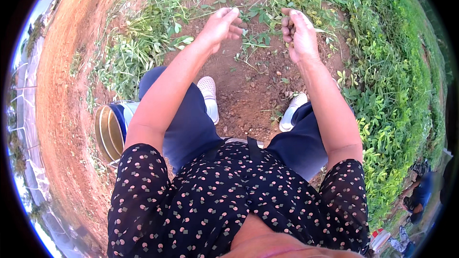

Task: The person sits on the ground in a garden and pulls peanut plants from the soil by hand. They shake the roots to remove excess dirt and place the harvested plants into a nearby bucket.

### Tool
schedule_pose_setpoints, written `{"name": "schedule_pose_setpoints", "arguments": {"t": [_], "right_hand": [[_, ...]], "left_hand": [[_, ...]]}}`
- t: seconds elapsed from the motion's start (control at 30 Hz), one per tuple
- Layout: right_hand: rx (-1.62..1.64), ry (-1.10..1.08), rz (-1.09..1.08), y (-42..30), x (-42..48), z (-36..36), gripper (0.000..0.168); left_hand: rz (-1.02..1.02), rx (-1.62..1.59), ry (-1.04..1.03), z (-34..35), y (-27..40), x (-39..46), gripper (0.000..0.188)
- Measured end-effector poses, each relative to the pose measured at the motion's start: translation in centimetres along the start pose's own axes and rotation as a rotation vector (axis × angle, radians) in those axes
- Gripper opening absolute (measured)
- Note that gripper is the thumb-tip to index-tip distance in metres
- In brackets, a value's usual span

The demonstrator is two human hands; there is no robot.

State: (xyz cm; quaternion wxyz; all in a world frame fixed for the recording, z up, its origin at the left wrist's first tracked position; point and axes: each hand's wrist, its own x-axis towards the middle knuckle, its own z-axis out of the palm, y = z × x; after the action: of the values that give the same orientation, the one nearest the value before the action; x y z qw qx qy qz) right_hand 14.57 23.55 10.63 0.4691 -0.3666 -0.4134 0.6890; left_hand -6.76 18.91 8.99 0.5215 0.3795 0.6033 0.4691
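Several small brown, soil-coloured lumps, perhaps peanut pods, (292, 29) lie in the curled fingers of my right hand (302, 36). My left hand (222, 27) is raised over the soil with thumb and forefinger close together and the other fingers loosely bent; whether anything thin is between them cannot be told. Cut or pulled leafy stems (256, 39) lie on the reddish soil between and beyond both hands. The hands are apart.
A metal-coloured bucket (125, 109) lies tipped beside my left leg. Pulled green plants (143, 36) are heaped at left; a dense leafy crop (391, 79) grows at right. White shoes (211, 104) stand on the soil. Another person (421, 197) is at far lower right.
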Motion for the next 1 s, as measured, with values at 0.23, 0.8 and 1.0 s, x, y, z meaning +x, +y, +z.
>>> {"name": "schedule_pose_setpoints", "arguments": {"t": [0.23,0.8,1.0], "right_hand": [[-0.179,-0.013,-0.235,2.3,0.6,2.4,0.022],[-0.542,-0.079,-0.574,2.3,-0.2,2.9,0.025],[-0.526,-0.107,-0.558,2.0,-0.3,2.2,0.026]], "left_hand": [[-0.280,-0.427,-0.344,7.0,-3.4,-1.3,0.058],[-0.207,-0.616,-0.206,8.5,-2.4,-1.1,0.029],[-0.235,-0.627,-0.224,9.1,-0.7,-2.1,0.025]]}}
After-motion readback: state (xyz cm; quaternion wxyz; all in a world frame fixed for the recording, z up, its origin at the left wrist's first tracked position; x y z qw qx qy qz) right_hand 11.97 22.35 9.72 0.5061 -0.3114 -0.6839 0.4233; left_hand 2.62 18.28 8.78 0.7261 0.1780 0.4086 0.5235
